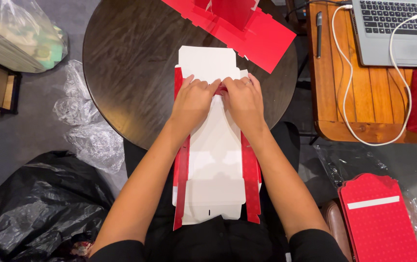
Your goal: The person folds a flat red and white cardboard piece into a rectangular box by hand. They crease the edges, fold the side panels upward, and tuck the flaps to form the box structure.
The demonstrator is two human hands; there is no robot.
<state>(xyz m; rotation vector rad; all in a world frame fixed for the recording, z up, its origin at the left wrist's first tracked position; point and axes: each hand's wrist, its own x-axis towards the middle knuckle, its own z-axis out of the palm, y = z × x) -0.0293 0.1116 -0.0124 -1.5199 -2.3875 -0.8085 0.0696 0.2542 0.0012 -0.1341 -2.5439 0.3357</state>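
Both hands press side by side on a flat cardboard box blank: the left hand (192,100) and the right hand (244,99) pinch a small red flap (222,89) between their fingertips, fingers curled closed on it. The box blank (215,160) lies from the near edge of the round dark table (121,63) down over the person's lap. It is white inside with red side strips, mostly unfolded; only the long side strips look creased up, so most of the folding remains.

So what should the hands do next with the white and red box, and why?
Probably press the small red flap flat. Both the left hand and right hand already pinch it at the middle of the flat cardboard box blank, whose red side strips are only partly folded.
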